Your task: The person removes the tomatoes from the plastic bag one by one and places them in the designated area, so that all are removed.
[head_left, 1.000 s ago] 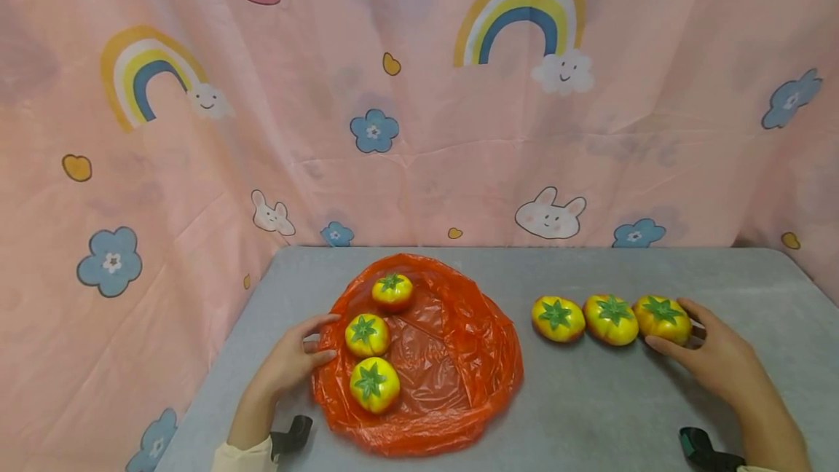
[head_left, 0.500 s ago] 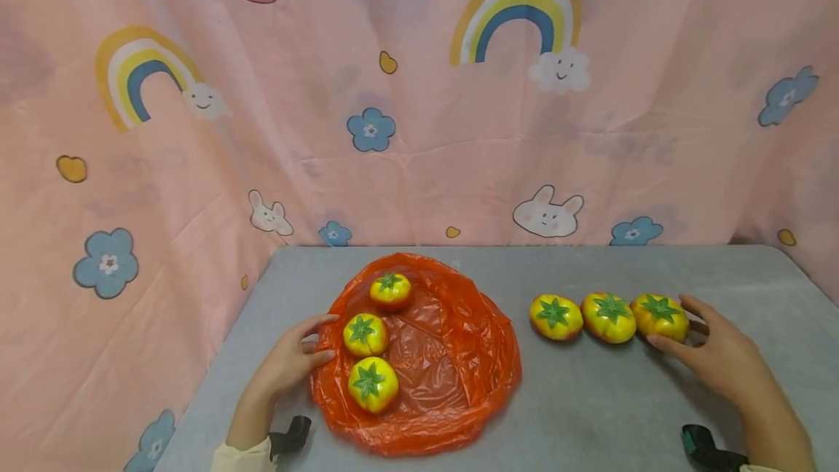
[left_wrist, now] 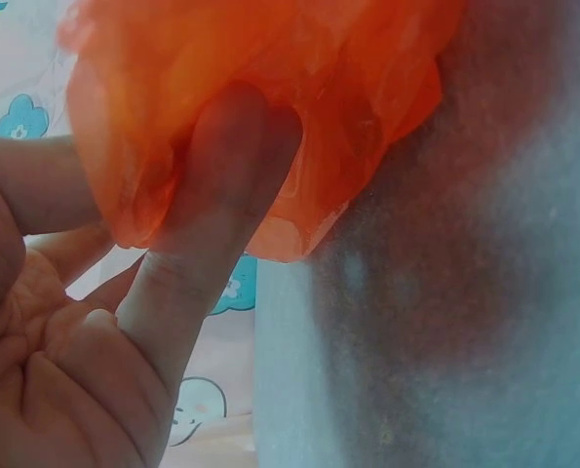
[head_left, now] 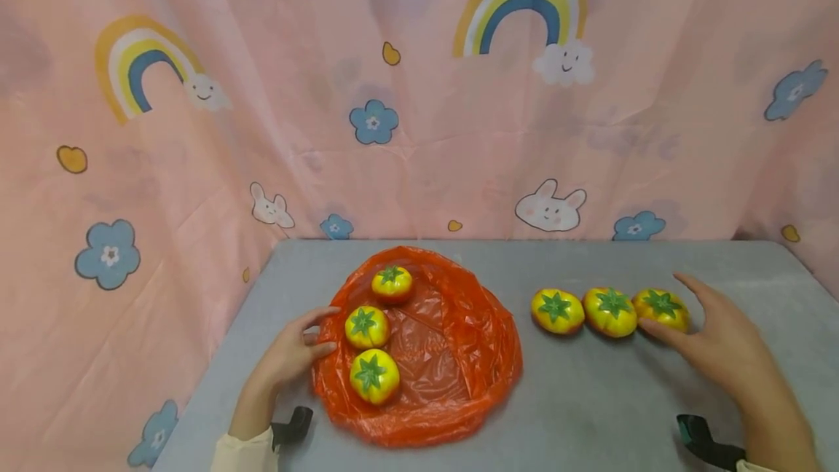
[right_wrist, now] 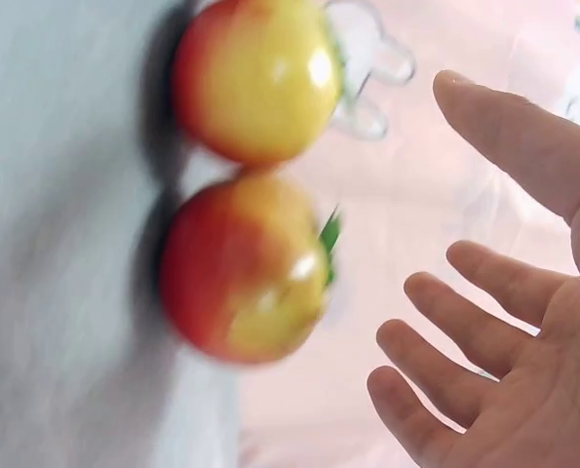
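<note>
A thin red plastic bag [head_left: 488,363] lies spread with its rim rolled into a ring. Inside it, along the left side, sit three yellow-and-red tomatoes [head_left: 374,379] with green star-shaped tops. My left hand [head_left: 288,355] pinches the bag's left rim; in the left wrist view the thumb shows through the plastic [left_wrist: 367,88]. To the right, three similar tomatoes stand in a touching row: the left one [head_left: 557,311], the middle one [head_left: 609,313] and the right one [head_left: 665,304]. Beside the right one, my right hand [head_left: 727,341] has its fingers spread, apart from the tomato [right_wrist: 246,273] in the right wrist view.
Everything stands on a grey table [head_left: 577,399]. A pink curtain [head_left: 419,188] with rainbows, flowers and rabbits hangs behind it and on the left side. Black wrist mounts [head_left: 701,439] sit at both wrists.
My right hand has let go of the right tomato, spreading its fingers and drawing slightly off to the right. The left hand stays at the bag's rim. The head view has tilted slightly.
</note>
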`<state>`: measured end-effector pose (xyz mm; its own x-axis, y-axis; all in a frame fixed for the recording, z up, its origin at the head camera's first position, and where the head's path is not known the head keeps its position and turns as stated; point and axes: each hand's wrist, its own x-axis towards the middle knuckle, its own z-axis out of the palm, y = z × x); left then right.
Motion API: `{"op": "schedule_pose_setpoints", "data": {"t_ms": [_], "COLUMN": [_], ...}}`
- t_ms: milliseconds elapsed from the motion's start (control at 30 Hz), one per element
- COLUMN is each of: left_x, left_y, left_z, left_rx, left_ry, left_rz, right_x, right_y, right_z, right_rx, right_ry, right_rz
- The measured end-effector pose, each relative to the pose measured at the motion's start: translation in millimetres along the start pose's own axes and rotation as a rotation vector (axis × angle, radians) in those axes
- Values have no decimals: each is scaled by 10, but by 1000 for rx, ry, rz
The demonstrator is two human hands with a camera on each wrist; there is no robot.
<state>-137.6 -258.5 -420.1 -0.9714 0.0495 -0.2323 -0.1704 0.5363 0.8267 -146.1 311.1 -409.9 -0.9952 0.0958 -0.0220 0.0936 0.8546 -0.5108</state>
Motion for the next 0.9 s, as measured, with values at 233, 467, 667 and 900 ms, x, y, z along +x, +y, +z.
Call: {"op": "schedule_pose_setpoints", "data": {"t_ms": [233, 467, 667, 900], "left_x": [-7, 58, 50, 22], "left_y": [15, -19, -6, -6], "left_z": [-58, 1, 34, 26], "left_rx": [38, 31, 3, 5], "left_ry": [23, -1, 3, 9], "left_rz": [-12, 17, -4, -10], "right_x": [-22, -124, -225, -344], "right_y": [-380, -590, -961, -1460], "right_z": [65, 96, 233, 439], "right_rx": [28, 37, 68, 147], "right_ry": [31, 22, -44, -109], "right_rz": [-126, -190, -248, -333]}}
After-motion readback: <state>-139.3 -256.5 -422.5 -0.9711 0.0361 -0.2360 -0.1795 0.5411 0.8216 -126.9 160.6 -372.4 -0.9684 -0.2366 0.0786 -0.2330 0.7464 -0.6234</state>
